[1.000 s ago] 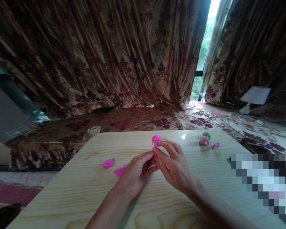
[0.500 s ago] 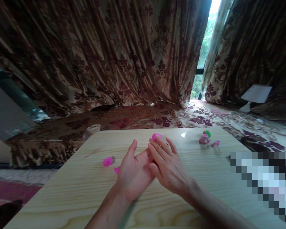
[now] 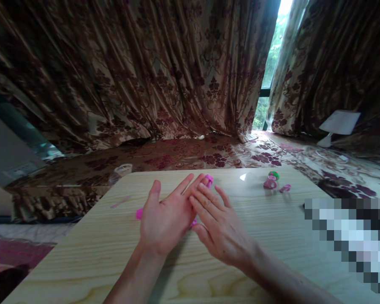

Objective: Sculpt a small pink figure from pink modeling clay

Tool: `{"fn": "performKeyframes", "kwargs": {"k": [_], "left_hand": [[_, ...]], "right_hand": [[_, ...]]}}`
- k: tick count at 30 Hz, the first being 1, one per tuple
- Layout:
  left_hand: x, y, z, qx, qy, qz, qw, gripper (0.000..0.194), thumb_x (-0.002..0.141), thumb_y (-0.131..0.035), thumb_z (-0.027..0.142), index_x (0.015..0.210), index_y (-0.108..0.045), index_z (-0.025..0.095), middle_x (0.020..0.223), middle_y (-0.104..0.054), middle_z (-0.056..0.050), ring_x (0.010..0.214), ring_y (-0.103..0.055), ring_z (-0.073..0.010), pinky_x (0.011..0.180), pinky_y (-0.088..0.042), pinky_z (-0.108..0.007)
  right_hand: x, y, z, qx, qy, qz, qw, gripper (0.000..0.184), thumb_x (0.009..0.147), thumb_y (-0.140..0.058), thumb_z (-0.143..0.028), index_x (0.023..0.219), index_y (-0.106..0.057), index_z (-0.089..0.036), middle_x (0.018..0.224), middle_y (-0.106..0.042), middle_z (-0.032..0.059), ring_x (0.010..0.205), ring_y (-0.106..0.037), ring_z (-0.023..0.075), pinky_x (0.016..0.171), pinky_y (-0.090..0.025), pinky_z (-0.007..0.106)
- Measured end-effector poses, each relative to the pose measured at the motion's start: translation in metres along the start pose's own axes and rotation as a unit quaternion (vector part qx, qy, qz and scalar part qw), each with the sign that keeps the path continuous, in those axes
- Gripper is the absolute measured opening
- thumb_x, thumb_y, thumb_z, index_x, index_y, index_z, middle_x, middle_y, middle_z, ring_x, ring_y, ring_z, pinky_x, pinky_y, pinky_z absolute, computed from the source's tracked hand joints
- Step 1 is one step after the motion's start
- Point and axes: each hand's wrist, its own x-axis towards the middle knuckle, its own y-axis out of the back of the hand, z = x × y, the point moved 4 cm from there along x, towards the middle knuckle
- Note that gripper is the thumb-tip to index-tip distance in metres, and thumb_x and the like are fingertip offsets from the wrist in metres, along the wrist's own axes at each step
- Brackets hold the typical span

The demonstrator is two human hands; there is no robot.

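Observation:
My left hand [image 3: 167, 221] is palm up with its fingers stretched out and the thumb apart. Across its fingers lies my right hand [image 3: 218, 226], palm down and fingers flat; anything between the two is hidden. A small bright pink piece [image 3: 194, 223] shows beside my right thumb; whether it lies on the table or against the hands I cannot tell. Just beyond the fingertips is a pink lump [image 3: 210, 180], soft-looking like modelling clay. Another pink lump [image 3: 139, 214] is partly covered by my left hand.
Both hands are over a pale wood-grain table [image 3: 256, 270]. Toward its far right are a pink cup-like piece [image 3: 270, 183], a green piece [image 3: 274, 174] and a small pink piece [image 3: 285, 188]. A clear container [image 3: 122, 171] stands by the far left corner. Behind is a white lamp [image 3: 340, 122].
My left hand has shifted left and turned its palm flatter, hiding more of the pink lump there. My right hand has slid slightly back along it. A pink piece now shows by my right thumb.

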Motion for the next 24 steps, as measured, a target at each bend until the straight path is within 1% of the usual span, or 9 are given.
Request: {"fn": "performKeyframes", "kwargs": {"k": [3,7,9,12,15,18,20,22,24], "left_hand": [[0.000,0.002,-0.002,-0.009,0.001,0.006,1.000,0.063,0.087,-0.029,0.053,0.138,-0.028,0.016,0.137,-0.043,-0.013,0.128,-0.037,-0.0239,0.104,-0.032,-0.043],[0.001,0.004,-0.008,0.002,0.040,-0.007,0.999,0.063,0.086,-0.031,0.054,0.136,-0.033,0.017,0.137,-0.043,-0.014,0.127,-0.038,-0.0265,0.103,-0.033,-0.046],[0.001,0.004,-0.003,0.002,0.015,-0.013,1.000,0.064,0.085,-0.032,0.056,0.137,-0.031,0.019,0.139,-0.040,-0.013,0.129,-0.037,-0.0262,0.103,-0.032,-0.046],[0.001,0.006,0.004,-0.004,-0.022,-0.018,1.000,0.065,0.086,-0.030,0.056,0.138,-0.028,0.019,0.141,-0.038,-0.011,0.130,-0.034,-0.0238,0.105,-0.031,-0.043],[0.000,0.006,-0.003,-0.002,0.013,-0.024,1.000,0.063,0.087,-0.029,0.053,0.139,-0.028,0.017,0.141,-0.037,-0.013,0.130,-0.034,-0.0245,0.104,-0.032,-0.043],[0.000,0.004,-0.008,-0.005,0.048,-0.031,0.998,0.064,0.086,-0.030,0.056,0.138,-0.029,0.018,0.141,-0.037,-0.014,0.130,-0.035,-0.0275,0.103,-0.032,-0.048],[0.000,0.004,-0.002,-0.014,0.019,-0.030,0.999,0.066,0.085,-0.031,0.057,0.139,-0.029,0.019,0.141,-0.037,-0.013,0.130,-0.035,-0.0280,0.103,-0.032,-0.049],[0.000,0.004,0.007,-0.026,-0.028,-0.025,0.999,0.067,0.085,-0.031,0.058,0.139,-0.027,0.019,0.142,-0.036,-0.013,0.130,-0.035,-0.0267,0.104,-0.032,-0.048],[0.000,0.006,0.009,-0.034,-0.045,-0.020,0.998,0.066,0.086,-0.030,0.056,0.140,-0.025,0.019,0.142,-0.036,-0.012,0.130,-0.034,-0.0249,0.105,-0.030,-0.046]], "right_hand": [[0.000,-0.004,-0.005,0.017,0.035,-0.022,0.999,0.049,0.090,-0.040,-0.033,0.134,-0.038,-0.012,0.143,-0.035,0.0087,0.135,-0.022,0.0206,0.113,-0.016,0.046],[-0.001,-0.004,0.003,0.001,-0.016,-0.017,1.000,0.050,0.090,-0.039,-0.033,0.134,-0.037,-0.010,0.143,-0.034,0.0106,0.135,-0.022,0.0214,0.113,-0.013,0.047],[-0.002,-0.004,0.002,-0.003,-0.021,-0.020,1.000,0.048,0.090,-0.038,-0.032,0.134,-0.038,-0.011,0.143,-0.034,0.0096,0.136,-0.021,0.0211,0.113,-0.011,0.047],[-0.003,-0.006,-0.006,0.010,0.017,-0.040,0.999,0.048,0.091,-0.037,-0.033,0.134,-0.038,-0.011,0.144,-0.033,0.0086,0.136,-0.020,0.0195,0.114,-0.010,0.045],[-0.002,-0.008,-0.007,0.015,0.030,-0.049,0.998,0.052,0.091,-0.037,-0.036,0.135,-0.036,-0.009,0.145,-0.031,0.0098,0.136,-0.019,0.0198,0.114,-0.011,0.045],[-0.002,-0.007,-0.001,0.003,-0.005,-0.031,1.000,0.055,0.089,-0.040,-0.039,0.136,-0.034,-0.009,0.144,-0.031,0.0121,0.136,-0.019,0.0229,0.113,-0.011,0.048],[-0.004,-0.006,-0.001,0.000,-0.010,-0.027,1.000,0.056,0.089,-0.040,-0.039,0.136,-0.034,-0.009,0.144,-0.031,0.0120,0.136,-0.019,0.0236,0.113,-0.010,0.049],[-0.005,-0.007,-0.007,0.006,0.011,-0.034,0.999,0.055,0.090,-0.039,-0.040,0.136,-0.035,-0.010,0.144,-0.031,0.0114,0.136,-0.019,0.0228,0.113,-0.011,0.048],[-0.005,-0.009,-0.013,0.013,0.042,-0.047,0.998,0.055,0.091,-0.037,-0.040,0.136,-0.034,-0.009,0.144,-0.030,0.0112,0.136,-0.019,0.0217,0.113,-0.013,0.047]]}}
